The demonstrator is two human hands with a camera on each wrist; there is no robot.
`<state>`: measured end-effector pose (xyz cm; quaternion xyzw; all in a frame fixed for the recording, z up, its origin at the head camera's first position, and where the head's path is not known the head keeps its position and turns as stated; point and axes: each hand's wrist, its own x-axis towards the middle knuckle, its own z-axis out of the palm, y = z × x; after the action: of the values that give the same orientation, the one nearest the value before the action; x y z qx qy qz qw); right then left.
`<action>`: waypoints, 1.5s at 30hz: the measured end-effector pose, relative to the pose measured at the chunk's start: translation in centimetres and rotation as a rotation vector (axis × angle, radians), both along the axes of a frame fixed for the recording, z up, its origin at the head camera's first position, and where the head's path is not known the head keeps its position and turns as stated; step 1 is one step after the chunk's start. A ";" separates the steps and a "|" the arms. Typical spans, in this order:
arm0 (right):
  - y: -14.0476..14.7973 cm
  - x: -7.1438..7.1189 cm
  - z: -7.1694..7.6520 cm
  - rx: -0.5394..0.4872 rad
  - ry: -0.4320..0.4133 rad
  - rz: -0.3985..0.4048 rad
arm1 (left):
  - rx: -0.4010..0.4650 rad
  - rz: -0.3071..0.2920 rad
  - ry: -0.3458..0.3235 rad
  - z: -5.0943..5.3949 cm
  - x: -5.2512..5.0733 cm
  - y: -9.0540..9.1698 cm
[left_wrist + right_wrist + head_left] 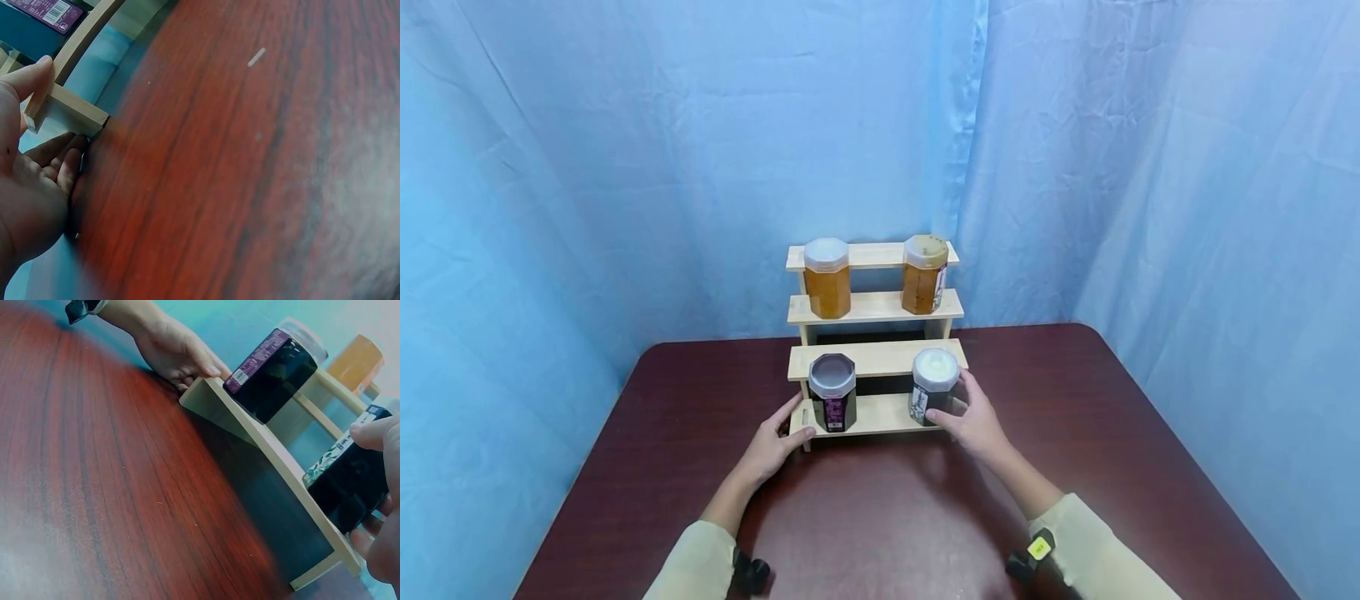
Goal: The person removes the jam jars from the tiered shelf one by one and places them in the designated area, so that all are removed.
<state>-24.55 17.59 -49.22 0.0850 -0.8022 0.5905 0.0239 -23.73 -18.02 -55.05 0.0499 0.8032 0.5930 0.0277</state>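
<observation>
A pale wooden stepped shelf (880,360) stands on the table with jars on its tiers. My left hand (769,446) holds the left end of its lowest board, thumb on the board's edge in the left wrist view (37,181). My right hand (981,423) grips a dark jar with a white lid (934,387) at the right of the bottom tier. Its thumb lies across the jar's front, with fingers round the far side. The dark jar's base appears to rest on the board (294,472). A second dark jar with a purple label (833,396) stands at the bottom left.
Two amber jars, the left one (827,283) and the right one (923,279), stand higher on the shelf. Blue curtains (715,167) hang behind and at both sides of the dark red wooden table (880,517). A small pale sliver (257,57) lies on the tabletop.
</observation>
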 end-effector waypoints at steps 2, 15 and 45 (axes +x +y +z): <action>-0.3 -0.1 -0.1 0.006 0.014 -0.017 | -0.004 0.004 -0.002 0.0 0.0 0.0; -1.9 -0.6 -0.8 0.120 0.079 -0.146 | 0.004 -0.021 -0.021 1.6 0.6 0.4; 2.8 0.1 1.1 0.194 0.075 -0.246 | 0.029 -0.019 -0.002 1.1 0.3 0.2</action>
<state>-24.43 20.40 -48.08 0.0103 -0.8584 0.4993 0.1176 -23.43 -17.84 -53.97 0.0571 0.7941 0.6042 0.0336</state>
